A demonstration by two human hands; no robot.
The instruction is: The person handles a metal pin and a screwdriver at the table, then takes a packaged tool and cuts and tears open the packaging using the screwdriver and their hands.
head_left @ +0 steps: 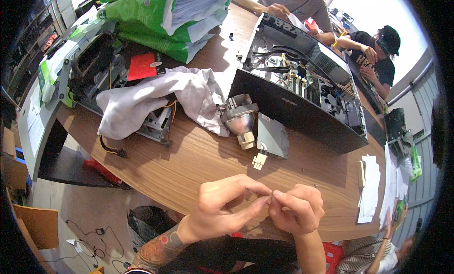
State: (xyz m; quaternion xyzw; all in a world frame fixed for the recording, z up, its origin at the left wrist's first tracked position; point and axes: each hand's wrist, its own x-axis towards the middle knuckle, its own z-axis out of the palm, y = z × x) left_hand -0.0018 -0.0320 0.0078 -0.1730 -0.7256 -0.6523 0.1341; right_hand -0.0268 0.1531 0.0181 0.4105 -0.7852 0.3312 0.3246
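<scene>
While brought fingertip to fingertip over the near edge of the wood-grained desk (161, 165), seen narrow in grip: left hand (222, 205) with thumb and index finger bowed into a loop, right hand (300, 210) curled tighter. Cannot tell whether pinching anything; too small to make out at such a join. Nearest, on the desk just beyond the hands: a white plastic connector (259, 161) on short pale wires, likely stiff and light, best taken by the block, not the leads. Behind, a projector lamp (240, 122), bowl-shaped and glossy, with a cream, ceramic-looking neck; likely fragile and slick, best held by the gray frame, clear of the glass. Just to the right, a flat gray plate (276, 137), smooth, apparently rigid, best lifted by the edges. Farther back, an open-topped computer case (293, 108), boxy, black-sided, probably heavy enough for two hands; to the left, a rumpled pale cloth (137, 101), soft and limp.
</scene>
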